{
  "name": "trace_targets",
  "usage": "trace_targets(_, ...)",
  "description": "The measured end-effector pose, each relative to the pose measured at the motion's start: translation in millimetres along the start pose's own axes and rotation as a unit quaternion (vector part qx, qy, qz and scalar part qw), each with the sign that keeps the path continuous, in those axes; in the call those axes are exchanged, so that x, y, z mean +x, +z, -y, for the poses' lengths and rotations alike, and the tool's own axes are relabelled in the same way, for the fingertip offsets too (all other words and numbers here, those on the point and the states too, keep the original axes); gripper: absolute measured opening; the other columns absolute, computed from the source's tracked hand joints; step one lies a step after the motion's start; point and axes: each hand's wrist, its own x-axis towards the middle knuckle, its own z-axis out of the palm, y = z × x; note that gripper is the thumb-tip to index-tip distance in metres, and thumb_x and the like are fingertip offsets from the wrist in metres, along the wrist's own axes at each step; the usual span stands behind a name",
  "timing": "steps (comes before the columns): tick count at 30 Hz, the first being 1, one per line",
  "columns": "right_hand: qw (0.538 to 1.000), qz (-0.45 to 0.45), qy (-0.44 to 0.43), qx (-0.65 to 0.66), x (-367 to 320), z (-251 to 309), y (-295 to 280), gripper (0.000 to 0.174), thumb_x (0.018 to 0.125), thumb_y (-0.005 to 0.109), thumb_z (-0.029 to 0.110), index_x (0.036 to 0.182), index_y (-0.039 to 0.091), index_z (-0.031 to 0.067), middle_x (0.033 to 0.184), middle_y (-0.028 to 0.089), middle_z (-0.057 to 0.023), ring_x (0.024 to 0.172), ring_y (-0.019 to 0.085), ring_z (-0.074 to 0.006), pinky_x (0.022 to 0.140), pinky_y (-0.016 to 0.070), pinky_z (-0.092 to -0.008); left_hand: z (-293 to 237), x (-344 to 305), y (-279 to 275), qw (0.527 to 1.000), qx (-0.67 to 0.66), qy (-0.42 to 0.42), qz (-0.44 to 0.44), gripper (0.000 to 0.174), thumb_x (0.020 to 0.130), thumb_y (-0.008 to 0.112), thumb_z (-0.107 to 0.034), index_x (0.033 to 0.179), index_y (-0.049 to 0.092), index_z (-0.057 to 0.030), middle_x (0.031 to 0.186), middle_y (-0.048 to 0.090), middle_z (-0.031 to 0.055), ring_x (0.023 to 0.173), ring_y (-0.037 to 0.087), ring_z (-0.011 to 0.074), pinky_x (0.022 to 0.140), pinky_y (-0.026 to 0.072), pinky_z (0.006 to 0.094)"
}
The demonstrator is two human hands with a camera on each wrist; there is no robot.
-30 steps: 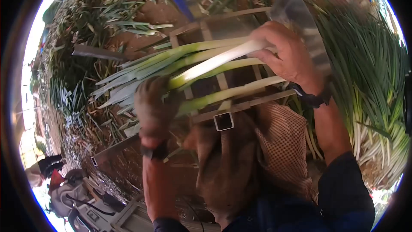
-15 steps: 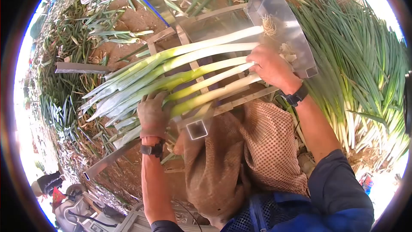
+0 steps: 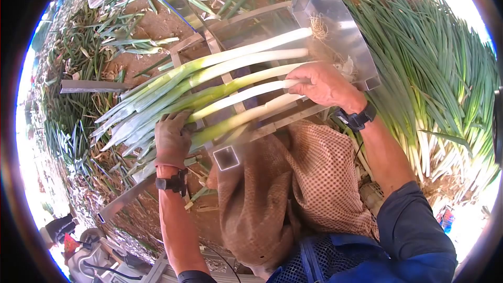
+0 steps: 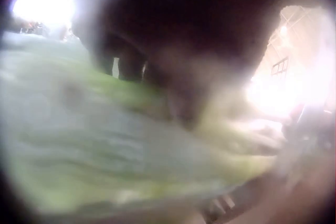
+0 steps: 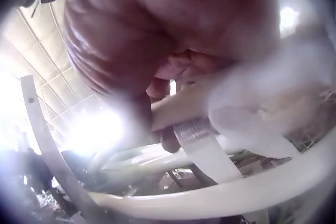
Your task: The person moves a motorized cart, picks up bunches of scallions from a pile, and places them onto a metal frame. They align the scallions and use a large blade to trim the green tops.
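Observation:
Several green onions (image 3: 251, 54) lie side by side across a metal rack, roots to the right, leaves to the left. My bare right hand (image 3: 329, 85) pinches the white root end of one green onion (image 3: 259, 92) in the row, thumb and fingers close together. My left hand (image 3: 174, 139), in a dusty glove, grips the green part of that stalk where the leaves begin. In the left wrist view the glove (image 4: 194, 29) is dark and blurred over pale green leaves (image 4: 105, 145). The right wrist view shows the right hand (image 5: 173, 29) curled over a white stalk.
A metal end plate (image 3: 335, 26) rises at the rack's right, by the hairy roots. Beyond it lies a large heap of green onions (image 3: 419, 84). Leaf scraps (image 3: 78, 73) cover the ground at left. A square tube end (image 3: 226, 158) juts toward the cloth-covered lap (image 3: 262, 194).
The stalk in my hands came down from a raised slant into the row on the rack. My right hand moved lower and leftward in view; the view itself also shifted.

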Motion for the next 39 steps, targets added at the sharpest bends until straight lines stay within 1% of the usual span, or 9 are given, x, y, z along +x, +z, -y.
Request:
trace_targets(3, 0.999, 0.022, 0.037, 0.005, 3, 9, -3, 0.021, 0.093, 0.075, 0.022, 0.105, 0.075, 0.0049, 0.082, 0.07, -0.0136, 0.075, 0.065, -0.0247, 0.072, 0.0503, -0.0369, 4, -1, -7, 0.998, -0.063, -0.014, -0.02, 0.038, 0.079, 0.074, -0.003, 0.118, 0.074, -0.0058, 0.11, 0.074, 0.0163, 0.104, 0.065, 0.0385, 0.093, 0.0509, 0.0462)
trace_targets(6, 0.991, 0.081, 0.109, 0.018, 10, 22, -12, 0.033, 0.093, 0.07, 0.036, 0.11, 0.075, 0.0084, 0.092, 0.072, -0.0184, 0.086, 0.07, -0.0379, 0.076, 0.0529, -0.0453, 4, 1, -16, 0.994, -0.102, -0.037, -0.029, 0.038, 0.08, 0.072, -0.003, 0.118, 0.075, -0.0066, 0.108, 0.074, 0.0156, 0.103, 0.065, 0.0374, 0.093, 0.0502, 0.0462)
trace_targets(12, 0.997, -0.057, -0.037, 0.034, 13, 38, -8, 0.03, 0.094, 0.068, 0.034, 0.104, 0.072, 0.0063, 0.084, 0.07, -0.0171, 0.079, 0.067, -0.0391, 0.069, 0.0508, -0.0452, 1, 5, -44, 0.998, -0.057, -0.003, -0.034, 0.038, 0.081, 0.073, -0.003, 0.119, 0.075, -0.009, 0.105, 0.074, 0.0129, 0.102, 0.065, 0.0346, 0.093, 0.0488, 0.0449)
trace_targets(21, 0.998, -0.056, -0.018, 0.003, 10, 53, -2, 0.024, 0.092, 0.068, 0.024, 0.082, 0.066, 0.002, 0.073, 0.061, -0.0171, 0.069, 0.061, -0.038, 0.063, 0.0465, -0.0467, -22, 10, -92, 0.983, 0.106, 0.083, -0.125, 0.038, 0.08, 0.072, -0.005, 0.117, 0.075, -0.0119, 0.098, 0.071, 0.0097, 0.097, 0.063, 0.0343, 0.09, 0.0482, 0.0472)
trace_targets(26, 0.999, -0.018, -0.001, 0.045, 0, 59, -11, 0.016, 0.091, 0.069, 0.015, 0.091, 0.068, -0.0014, 0.075, 0.062, -0.0146, 0.069, 0.061, -0.0266, 0.065, 0.0467, -0.039, -25, -1, -101, 0.992, 0.09, 0.048, -0.081, 0.04, 0.079, 0.068, 0.0, 0.117, 0.073, -0.0101, 0.097, 0.071, 0.0105, 0.096, 0.063, 0.033, 0.089, 0.0471, 0.0461)
trace_targets(28, 0.991, -0.108, -0.057, 0.051, -7, 77, -11, 0.016, 0.09, 0.069, 0.007, 0.101, 0.069, -0.004, 0.084, 0.065, -0.0152, 0.078, 0.064, -0.024, 0.071, 0.0496, -0.0371, -21, -6, -104, 0.983, 0.1, 0.064, -0.139, 0.037, 0.077, 0.068, -0.001, 0.112, 0.074, -0.0108, 0.094, 0.071, 0.0096, 0.094, 0.063, 0.0337, 0.089, 0.0474, 0.0472)
trace_targets(32, 0.988, -0.116, -0.1, 0.035, -19, 82, -24, 0.032, 0.087, 0.07, 0.0, 0.118, 0.066, -0.0053, 0.103, 0.069, -0.0171, 0.086, 0.066, -0.0258, 0.077, 0.0523, -0.0346, -44, -21, -144, 0.962, 0.134, 0.073, -0.225, 0.034, 0.073, 0.068, -0.001, 0.105, 0.074, -0.0132, 0.095, 0.071, 0.0062, 0.094, 0.063, 0.0333, 0.091, 0.0477, 0.0475)
trace_targets(33, 0.993, -0.098, -0.032, 0.059, -25, 71, -24, 0.036, 0.086, 0.072, 0.001, 0.121, 0.065, -0.0035, 0.106, 0.069, -0.0173, 0.086, 0.065, -0.0256, 0.076, 0.052, -0.0347, -46, -25, -150, 0.956, 0.137, 0.076, -0.247, 0.034, 0.073, 0.068, -0.001, 0.103, 0.074, -0.0136, 0.096, 0.07, 0.0057, 0.094, 0.063, 0.0332, 0.091, 0.0477, 0.0476)
trace_targets(39, 0.996, -0.083, -0.025, 0.025, -44, 76, -22, 0.027, 0.082, 0.077, 0.004, 0.107, 0.069, -0.0025, 0.09, 0.067, -0.0136, 0.075, 0.062, -0.0221, 0.07, 0.05, -0.0334, -53, -42, -167, 0.913, 0.185, 0.123, -0.342, 0.024, 0.07, 0.066, -0.005, 0.091, 0.072, -0.0141, 0.093, 0.067, 0.0016, 0.094, 0.063, 0.026, 0.092, 0.047, 0.046)
